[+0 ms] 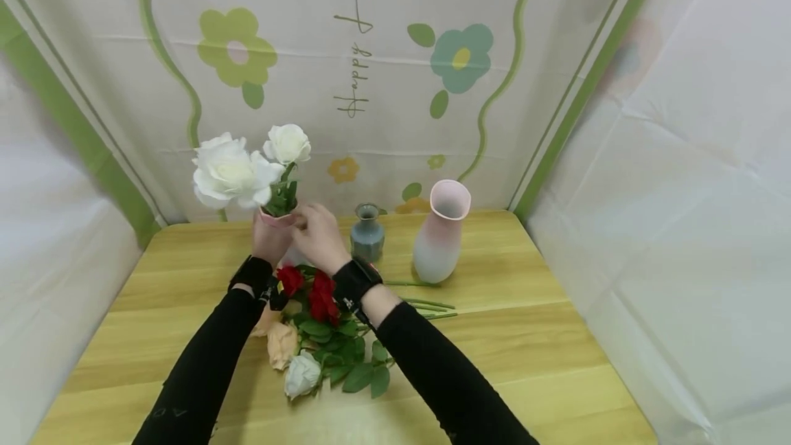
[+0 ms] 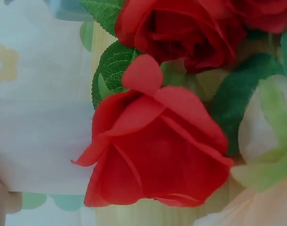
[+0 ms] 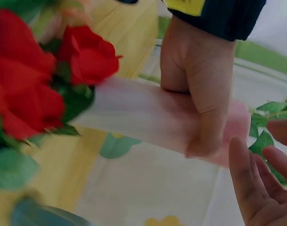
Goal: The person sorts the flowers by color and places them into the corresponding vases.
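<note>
At the back left, my left hand (image 1: 270,239) grips a tall pink-and-white vase (image 3: 139,106) below its rim, fingers wrapped round it in the right wrist view. Two white roses, a large one (image 1: 231,172) and a smaller one (image 1: 288,143), stand in the vase with green leaves at its mouth. My right hand (image 1: 321,235) is at the rim from the right side. Its fingers (image 3: 244,174) are loosely bent and spread beside the rim and leaves. A red rose (image 2: 157,150) fills the left wrist view, close to the vase.
Red roses (image 1: 323,299), peach roses (image 1: 282,345) and a white rose (image 1: 302,374) lie in a leafy pile under my forearms, stems pointing right. Behind stands a small blue-grey vase (image 1: 367,235). Farther right is another pink-and-white vase (image 1: 437,246). A printed cloth (image 1: 395,129) hangs behind the wooden table (image 1: 531,335).
</note>
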Demonstrator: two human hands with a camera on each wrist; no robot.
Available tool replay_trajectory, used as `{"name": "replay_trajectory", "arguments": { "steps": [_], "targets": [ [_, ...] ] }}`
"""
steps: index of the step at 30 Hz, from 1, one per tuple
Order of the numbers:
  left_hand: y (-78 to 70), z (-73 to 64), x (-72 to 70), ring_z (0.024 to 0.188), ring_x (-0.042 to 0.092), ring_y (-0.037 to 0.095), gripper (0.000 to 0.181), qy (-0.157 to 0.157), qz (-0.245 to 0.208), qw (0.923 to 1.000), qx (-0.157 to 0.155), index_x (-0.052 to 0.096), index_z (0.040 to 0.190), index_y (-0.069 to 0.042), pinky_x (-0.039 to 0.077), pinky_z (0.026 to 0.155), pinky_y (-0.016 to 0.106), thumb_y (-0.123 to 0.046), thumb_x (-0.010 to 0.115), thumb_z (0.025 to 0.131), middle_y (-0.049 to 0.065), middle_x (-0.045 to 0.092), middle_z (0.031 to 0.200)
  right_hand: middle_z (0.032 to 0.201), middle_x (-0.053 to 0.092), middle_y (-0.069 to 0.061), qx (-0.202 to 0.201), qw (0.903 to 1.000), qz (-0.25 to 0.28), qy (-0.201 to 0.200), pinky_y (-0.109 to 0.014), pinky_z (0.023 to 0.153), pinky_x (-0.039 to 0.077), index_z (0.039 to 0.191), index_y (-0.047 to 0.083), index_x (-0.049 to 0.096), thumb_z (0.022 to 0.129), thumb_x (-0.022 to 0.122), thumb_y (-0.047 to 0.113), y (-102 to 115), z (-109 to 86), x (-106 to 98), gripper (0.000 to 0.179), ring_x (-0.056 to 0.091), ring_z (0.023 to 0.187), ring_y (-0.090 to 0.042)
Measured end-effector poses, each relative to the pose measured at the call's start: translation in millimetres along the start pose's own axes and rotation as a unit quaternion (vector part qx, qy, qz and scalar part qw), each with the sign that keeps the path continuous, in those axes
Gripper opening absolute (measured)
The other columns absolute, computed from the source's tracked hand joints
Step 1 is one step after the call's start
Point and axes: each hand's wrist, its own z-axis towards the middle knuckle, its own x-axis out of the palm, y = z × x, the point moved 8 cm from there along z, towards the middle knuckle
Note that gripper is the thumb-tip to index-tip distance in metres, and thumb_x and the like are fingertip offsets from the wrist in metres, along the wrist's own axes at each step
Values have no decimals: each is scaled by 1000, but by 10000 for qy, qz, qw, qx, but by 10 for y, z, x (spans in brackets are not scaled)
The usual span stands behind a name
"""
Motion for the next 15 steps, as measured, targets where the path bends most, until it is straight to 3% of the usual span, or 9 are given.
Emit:
{"name": "replay_trajectory", "arguments": {
  "steps": [1, 2, 3, 5, 6, 8, 11, 15],
  "targets": [
    [-81, -11, -34, 124, 48, 32, 42, -324, 961, 9947, 154, 54, 132, 3, 34, 105, 39, -5, 65, 92, 19, 56, 130, 112, 63, -12, 89, 9997, 215, -72, -17, 80, 47, 114, 1, 69, 95, 63, 5, -54, -75, -21, 20, 62, 93, -19],
    [-162, -31, -67, 115, 52, 36, 44, -618, 1274, 9898, 185, 56, 127, 5, 38, 100, 42, -3, 71, 86, 23, 59, 122, 114, 62, -13, 197, 9987, 454, -145, -18, 80, 48, 114, 0, 69, 95, 62, 4, -106, -155, -47, 20, 63, 94, -20],
    [-191, -47, -80, 114, 53, 34, 47, -760, 667, 9949, 39, 57, 126, 3, 41, 98, 41, -2, 74, 83, 21, 60, 119, 115, 62, -12, 305, 9973, 634, -201, -18, 80, 48, 113, 1, 69, 96, 62, 5, -153, -236, -74, 19, 63, 94, -20],
    [-274, -93, -83, 108, 56, 27, 51, -922, 231, 9954, -94, 58, 125, 0, 43, 94, 38, 1, 75, 77, 15, 62, 115, 112, 62, -9, 450, 9956, 784, -227, -22, 80, 50, 112, 3, 69, 98, 62, 9, -231, -389, -123, 17, 62, 93, -18],
    [-290, -111, -93, 107, 57, 23, 55, -1036, -343, 9939, -186, 57, 127, 0, 44, 93, 34, 4, 76, 75, 13, 62, 115, 111, 63, -8, 498, 9948, 864, -215, -24, 80, 51, 110, 4, 70, 98, 62, 10, -266, -457, -147, 15, 63, 92, -17],
    [-312, -125, -88, 106, 55, 17, 60, -1056, -653, 9920, -222, 53, 130, -1, 44, 91, 29, 10, 73, 75, 9, 60, 116, 109, 63, -7, 592, 9931, 1005, -74, -27, 82, 51, 107, 5, 70, 99, 62, 12, -311, -580, -187, 14, 61, 92, -16],
    [-336, -142, -102, 108, 54, 13, 67, -1074, -866, 9902, -223, 50, 134, -1, 43, 93, 27, 14, 73, 73, 7, 59, 120, 106, 64, -6, 700, 9918, 1060, 141, -28, 80, 52, 105, 7, 71, 98, 63, 12, -362, -719, -247, 12, 62, 90, -16],
    [-361, -154, -141, 111, 54, 17, 69, -1175, -679, 9905, -216, 49, 135, 0, 42, 96, 30, 13, 73, 71, 12, 59, 122, 100, 65, -3, 879, 9899, 1035, 405, -25, 76, 51, 103, 9, 71, 98, 63, 12, -433, -876, -292, 10, 62, 89, -18]
  ]
}}
